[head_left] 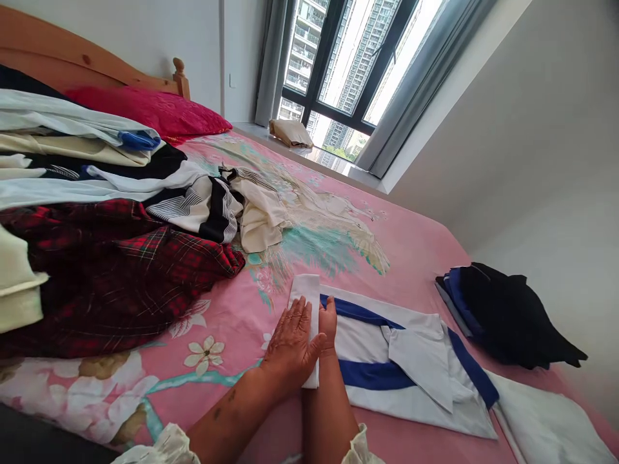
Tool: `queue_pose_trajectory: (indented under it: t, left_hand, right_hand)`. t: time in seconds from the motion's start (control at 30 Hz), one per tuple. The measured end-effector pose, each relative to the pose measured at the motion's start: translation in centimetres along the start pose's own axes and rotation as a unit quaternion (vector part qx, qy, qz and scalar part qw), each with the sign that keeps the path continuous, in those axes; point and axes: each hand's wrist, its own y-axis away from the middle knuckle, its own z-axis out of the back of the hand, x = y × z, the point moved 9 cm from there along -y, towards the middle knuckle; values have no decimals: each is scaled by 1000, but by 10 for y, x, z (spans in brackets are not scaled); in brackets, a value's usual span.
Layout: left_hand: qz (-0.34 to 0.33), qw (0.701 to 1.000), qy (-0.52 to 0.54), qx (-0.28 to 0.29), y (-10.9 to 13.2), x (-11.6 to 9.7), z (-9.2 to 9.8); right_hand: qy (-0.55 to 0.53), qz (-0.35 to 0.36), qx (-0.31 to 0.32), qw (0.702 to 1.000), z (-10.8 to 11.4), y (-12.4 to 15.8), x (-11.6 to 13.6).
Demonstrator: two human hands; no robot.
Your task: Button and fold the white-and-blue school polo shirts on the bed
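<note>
A white shirt with blue bands point(382, 380) lies on the bed, its sides folded inward and a white sleeve laid slantwise across it. At its left end a white strip point(309, 287) is turned over. My left hand point(293, 341) rests flat on this strip, fingers stretched out together and thumb reaching across it. Close against it on the right, my right hand point(328, 325) is curled at the fold, thumb up; its other fingers are mostly hidden by the cloth. My wrists are close together.
A red plaid garment point(111, 277) and a heap of white, cream and black clothes point(97, 158) cover the left. Dark folded clothes point(512, 316) are stacked at right, near a white folded cloth point(546, 412). A red pillow point(164, 116) lies by the wooden headboard point(91, 48).
</note>
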Motion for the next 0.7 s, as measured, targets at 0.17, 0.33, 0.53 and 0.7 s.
queue_pose_trajectory:
  t: [0.17,0.33,0.53,0.7]
  left_hand:
    - [-29,995,-20,89,11,-7,-9]
    - [-56,990,-8,132,16,-14,-8]
    - [-50,993,-35,98,10,-18,-11]
    - [-62,992,-22,106,12,-20,-14]
  right_hand:
    - [-40,-73,108,991,-13,-9,16]
    - [85,25,94,992,-10,-14,64]
    - [486,165,233,826,-69,19,45]
    - [496,90,279,818,-80,-9,11]
